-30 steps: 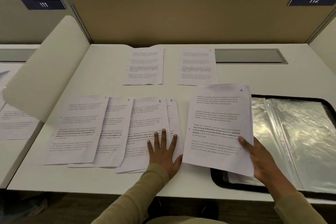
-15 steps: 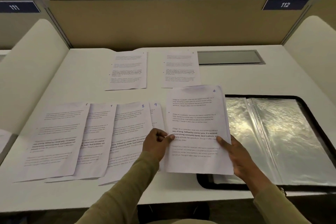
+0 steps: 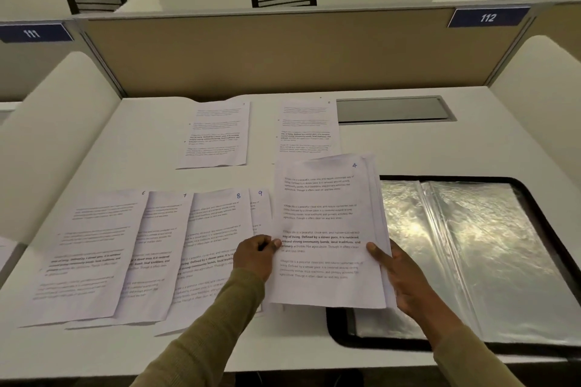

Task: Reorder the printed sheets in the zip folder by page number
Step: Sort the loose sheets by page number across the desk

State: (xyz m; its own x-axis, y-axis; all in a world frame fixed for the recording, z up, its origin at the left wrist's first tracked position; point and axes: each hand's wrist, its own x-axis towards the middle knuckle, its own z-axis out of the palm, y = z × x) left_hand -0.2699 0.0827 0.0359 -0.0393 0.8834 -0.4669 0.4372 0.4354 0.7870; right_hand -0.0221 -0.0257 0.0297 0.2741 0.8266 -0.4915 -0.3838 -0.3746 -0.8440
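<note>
Lifted off the row of sheets [image 3: 125, 245], left hand [image 3: 254, 258] now pinches sheet 4 [image 3: 323, 214] mid-frame; right hand [image 3: 405, 276] grips its opposite edge.

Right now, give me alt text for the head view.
A left hand and right hand hold a stack of sheets, page 4 on top, over a desk. Sheets 6 to 9 overlap on the left; an open zip folder lies right.

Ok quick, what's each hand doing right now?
Left hand: pinching the left edge of the page 4 sheets.
Right hand: holding their right edge, thumb on top.
</note>
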